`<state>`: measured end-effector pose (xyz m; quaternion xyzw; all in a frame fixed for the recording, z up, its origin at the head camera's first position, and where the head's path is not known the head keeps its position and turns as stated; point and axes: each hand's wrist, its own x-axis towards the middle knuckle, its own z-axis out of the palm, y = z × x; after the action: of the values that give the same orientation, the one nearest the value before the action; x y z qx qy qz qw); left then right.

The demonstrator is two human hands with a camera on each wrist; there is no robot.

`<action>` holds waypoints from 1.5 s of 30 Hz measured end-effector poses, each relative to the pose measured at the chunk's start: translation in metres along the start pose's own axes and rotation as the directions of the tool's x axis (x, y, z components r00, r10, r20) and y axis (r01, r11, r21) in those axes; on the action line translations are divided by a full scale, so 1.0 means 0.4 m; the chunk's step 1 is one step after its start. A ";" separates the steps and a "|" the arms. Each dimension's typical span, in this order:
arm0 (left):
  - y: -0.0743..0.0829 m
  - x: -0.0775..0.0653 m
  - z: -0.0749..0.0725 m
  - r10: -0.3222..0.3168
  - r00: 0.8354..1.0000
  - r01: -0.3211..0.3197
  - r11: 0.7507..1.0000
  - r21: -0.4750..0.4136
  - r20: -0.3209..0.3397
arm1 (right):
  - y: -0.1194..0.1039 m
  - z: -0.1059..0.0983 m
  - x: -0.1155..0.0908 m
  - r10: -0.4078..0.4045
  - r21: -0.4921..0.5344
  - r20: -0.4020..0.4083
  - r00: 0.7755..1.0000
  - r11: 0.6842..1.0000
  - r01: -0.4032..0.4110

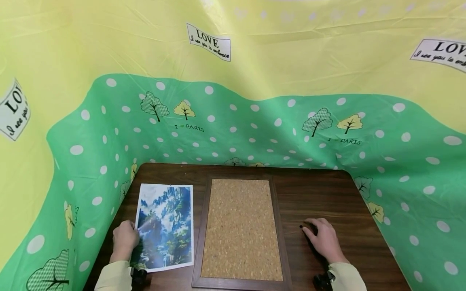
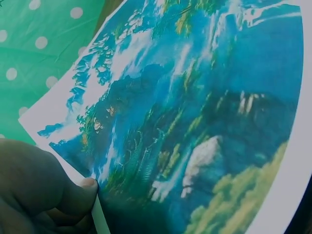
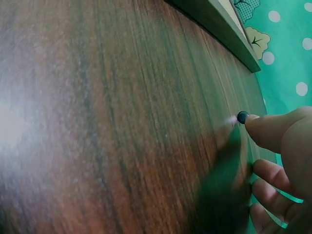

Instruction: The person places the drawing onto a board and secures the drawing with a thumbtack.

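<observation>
My left hand [image 1: 125,238] pinches the left edge of a printed landscape picture [image 1: 165,226] with blue mountains, waterfalls and a white border. In the left wrist view the thumb [image 2: 73,195] presses on the sheet's edge, and the paper bends slightly there. A cork board [image 1: 242,230] in a brown frame lies to the right of the picture. Beyond it, my right hand [image 1: 325,239] holds a small black pushpin [image 3: 243,117] at the tip of the thumb, low over the tabletop. The index finger is mostly hidden in the right wrist view; the other fingers are bent.
Everything lies on a dark wood-grain table [image 1: 313,190]. A green and yellow printed cloth [image 1: 251,121] with white dots and trees hangs around its back and sides. Black straps with devices [image 1: 139,277] sit on both wrists.
</observation>
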<state>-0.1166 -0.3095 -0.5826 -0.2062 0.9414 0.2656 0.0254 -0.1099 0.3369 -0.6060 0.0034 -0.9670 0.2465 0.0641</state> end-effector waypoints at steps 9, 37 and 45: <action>-0.011 0.000 -0.012 0.017 1.000 -0.017 1.000 -0.012 0.002 | -0.002 0.016 0.002 -0.053 0.021 -0.079 0.996 0.998 0.055; 0.080 -0.025 -0.045 0.081 0.995 -0.073 0.990 -0.123 0.061 | 0.001 0.033 0.011 -0.055 0.043 -0.133 0.990 0.997 0.061; 0.130 -0.042 -0.011 0.097 0.991 -0.080 0.983 -0.166 0.096 | 0.006 0.039 0.012 -0.046 0.041 -0.135 0.990 0.998 0.052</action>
<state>-0.1218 -0.2652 -0.5506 -0.1513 0.9223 0.3526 0.0457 -0.1168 0.3315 -0.6200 0.0121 -0.9544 0.2660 0.1347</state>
